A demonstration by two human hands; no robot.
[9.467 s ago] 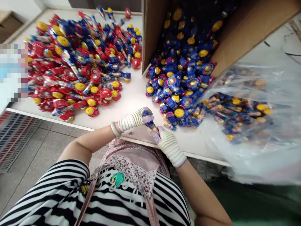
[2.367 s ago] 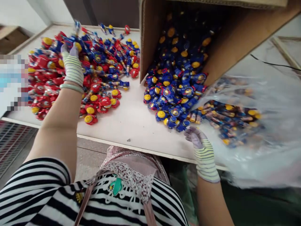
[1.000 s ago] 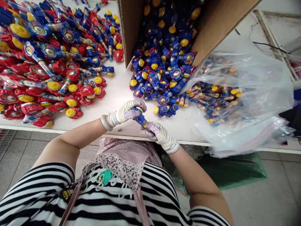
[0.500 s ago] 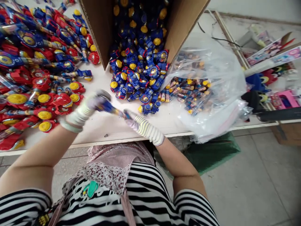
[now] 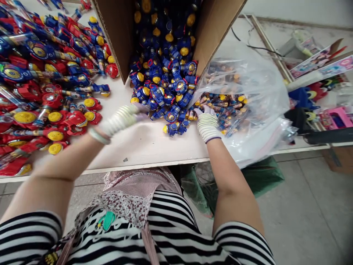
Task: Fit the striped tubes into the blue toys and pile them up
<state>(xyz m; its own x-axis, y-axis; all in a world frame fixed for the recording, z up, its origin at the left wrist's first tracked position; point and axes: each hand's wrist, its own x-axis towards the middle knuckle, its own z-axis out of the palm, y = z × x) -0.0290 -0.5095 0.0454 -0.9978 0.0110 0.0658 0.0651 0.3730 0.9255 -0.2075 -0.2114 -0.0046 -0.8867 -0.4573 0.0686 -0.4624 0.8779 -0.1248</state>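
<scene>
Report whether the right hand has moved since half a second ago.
Yes. Judged against the cardboard box, the right hand has moved rightward and farther from the body, to the small parts at the plastic bag.

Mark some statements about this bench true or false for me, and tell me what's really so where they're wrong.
1. Blue toys spill from the cardboard box. True.
2. Only blue toys lie left of the cardboard box. False: red toys lie there too.
3. The right hand is at the small tubes by the plastic bag. True.
4. Both hands are inside the cardboard box. False: neither is; the left hand is over the table.
5. A pale bracelet is worn just behind the left hand. True.
</scene>
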